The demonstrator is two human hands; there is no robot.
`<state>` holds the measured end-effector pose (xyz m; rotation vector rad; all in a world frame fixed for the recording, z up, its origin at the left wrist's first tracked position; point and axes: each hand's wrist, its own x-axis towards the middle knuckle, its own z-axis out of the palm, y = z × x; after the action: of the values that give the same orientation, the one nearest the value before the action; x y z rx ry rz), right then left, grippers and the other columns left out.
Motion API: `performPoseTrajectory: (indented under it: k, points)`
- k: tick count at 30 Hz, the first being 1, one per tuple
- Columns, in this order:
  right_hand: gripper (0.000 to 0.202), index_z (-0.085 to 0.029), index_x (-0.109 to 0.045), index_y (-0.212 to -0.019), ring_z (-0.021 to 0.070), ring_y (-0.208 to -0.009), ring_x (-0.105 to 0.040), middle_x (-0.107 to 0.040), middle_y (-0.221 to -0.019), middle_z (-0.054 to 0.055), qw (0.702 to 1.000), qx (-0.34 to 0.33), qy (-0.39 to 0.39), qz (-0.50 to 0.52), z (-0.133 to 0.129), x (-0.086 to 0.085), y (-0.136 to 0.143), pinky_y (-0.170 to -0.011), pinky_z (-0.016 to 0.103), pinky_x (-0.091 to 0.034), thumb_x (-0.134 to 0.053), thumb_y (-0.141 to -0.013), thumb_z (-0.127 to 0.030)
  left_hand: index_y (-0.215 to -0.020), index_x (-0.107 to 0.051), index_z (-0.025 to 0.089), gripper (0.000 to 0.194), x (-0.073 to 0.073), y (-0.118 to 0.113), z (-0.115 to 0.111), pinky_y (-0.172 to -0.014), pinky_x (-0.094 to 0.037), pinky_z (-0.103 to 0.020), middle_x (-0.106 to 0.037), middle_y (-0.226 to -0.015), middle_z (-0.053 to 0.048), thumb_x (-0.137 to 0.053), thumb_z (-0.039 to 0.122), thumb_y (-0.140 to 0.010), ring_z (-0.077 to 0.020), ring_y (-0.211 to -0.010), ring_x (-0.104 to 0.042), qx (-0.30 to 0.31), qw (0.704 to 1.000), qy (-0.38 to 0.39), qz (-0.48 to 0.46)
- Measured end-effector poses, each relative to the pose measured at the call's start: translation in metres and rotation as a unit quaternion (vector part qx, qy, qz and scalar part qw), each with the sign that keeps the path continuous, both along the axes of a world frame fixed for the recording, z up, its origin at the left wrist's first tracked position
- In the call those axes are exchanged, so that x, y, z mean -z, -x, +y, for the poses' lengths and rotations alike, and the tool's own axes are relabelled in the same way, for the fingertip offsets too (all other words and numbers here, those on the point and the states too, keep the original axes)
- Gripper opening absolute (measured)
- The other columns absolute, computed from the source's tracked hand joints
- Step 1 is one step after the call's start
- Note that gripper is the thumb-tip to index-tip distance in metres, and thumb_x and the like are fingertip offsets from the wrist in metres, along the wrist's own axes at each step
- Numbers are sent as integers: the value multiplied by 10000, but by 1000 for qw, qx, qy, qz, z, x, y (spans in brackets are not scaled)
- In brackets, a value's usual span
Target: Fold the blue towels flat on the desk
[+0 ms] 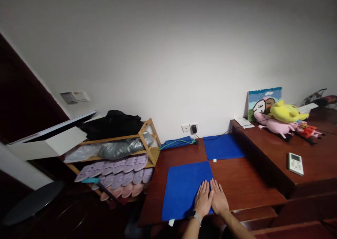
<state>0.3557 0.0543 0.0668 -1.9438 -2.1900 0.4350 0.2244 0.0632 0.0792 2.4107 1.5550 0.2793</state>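
A blue cloth (184,186) lies spread out on the brown wooden desk (237,182), with a small white tag at its near edge. My left hand (203,198) rests flat on the right part of this cloth, palm down and fingers stretched. Beside it, my right hand (219,198) also lies flat, at the cloth's right edge and partly over the bare wood. The two hands are side by side and neither grips anything. A band with a dark face (195,215) circles my left wrist. Behind, a second blue cloth (223,147) lies flat near the wall.
A folded blue cloth (176,142) with a green cord sits at the desk's back left. Left stands a wooden rack (147,135) of slippers (129,165). The higher surface at right bears plush toys (286,112), a picture (263,98) and a white remote (295,164). A charger (194,128) is plugged into the wall.
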Motion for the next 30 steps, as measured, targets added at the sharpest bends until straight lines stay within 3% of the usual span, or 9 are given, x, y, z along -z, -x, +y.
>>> performPoseTrajectory:
  k: [2, 4, 6, 12, 15, 19, 24, 30]
  points:
    - [662, -127, -302, -1631, 262, -1612, -131, -173, -1723, 76, 1000, -3, -1, -3, 0, 0, 0, -1319, 479, -113, -294, -989, -287, -1650, -269, 167, 680, 5, -6, 0, -1321, -250, -461, -272, -1719, -67, -109, 485, -1071, -222, -1598, -247, -6, 1000, 12, -1]
    - [658, -112, -285, -1635, 251, -1610, -148, -174, -1721, 73, 1000, 8, 1, 0, 0, -1, 1, -1318, 467, -128, -242, -1011, -318, -1650, -267, 176, 685, 9, 10, 0, -1324, -238, -478, -266, -1720, -63, -110, 503, -1069, -232, -1600, -231, -21, 1000, 3, 6]
    - [671, -83, -252, -1639, 239, -1608, -162, -180, -1721, 72, 1000, 22, 4, 3, 0, -3, 2, -1317, 452, -140, -184, -1030, -358, -1650, -270, 173, 708, 12, 42, 0, -1322, -235, -493, -250, -1723, -70, -140, 548, -1062, -251, -1602, -221, -54, 998, -8, 25]
    - [691, -72, -217, -1644, 222, -1610, -157, -174, -1727, 50, 999, 35, 9, 1, -1, -3, 4, -1322, 437, -120, -153, -1036, -396, -1637, -309, 129, 723, 20, 171, 1, -1313, -239, -498, -283, -1712, -119, -223, 553, -1058, -273, -1596, -240, -233, 968, -40, 87]
    - [694, -88, -222, -1648, 216, -1609, -162, -183, -1726, 45, 999, 42, 9, 5, -2, 0, 5, -1322, 437, -126, -160, -1035, -409, -1637, -313, 140, 713, 32, 209, 0, -1297, -283, -503, -318, -1705, -117, -254, 546, -1053, -275, -1587, -274, -251, 963, -66, 78]
    - [701, -109, -249, -1648, 229, -1606, -184, -218, -1723, 51, 998, 55, 6, 5, 9, -3, 7, -1320, 455, -134, -151, -1036, -437, -1632, -336, 164, 707, 44, 219, -1, -1287, -304, -520, -351, -1693, -107, -263, 558, -1049, -277, -1572, -312, -245, 964, -92, 54]
    - [695, -93, -231, -1648, 232, -1608, -179, -213, -1728, 57, 999, 54, 5, 6, 39, -18, 8, -1320, 446, -129, -137, -1041, -419, -1624, -348, 137, 711, 40, 215, -2, -1296, -300, -481, -344, -1697, -111, -267, 545, -1047, -261, -1573, -305, -244, 966, -79, 45]
    - [701, -60, -239, -1641, 234, -1608, -177, -218, -1726, 86, 999, 45, -3, 24, 51, -8, 6, -1321, 433, -134, -159, -1043, -417, -1622, -361, 164, 675, 39, 223, -1, -1285, -317, -508, -378, -1682, -105, -290, 502, -1043, -267, -1567, -318, -241, 968, -63, 38]
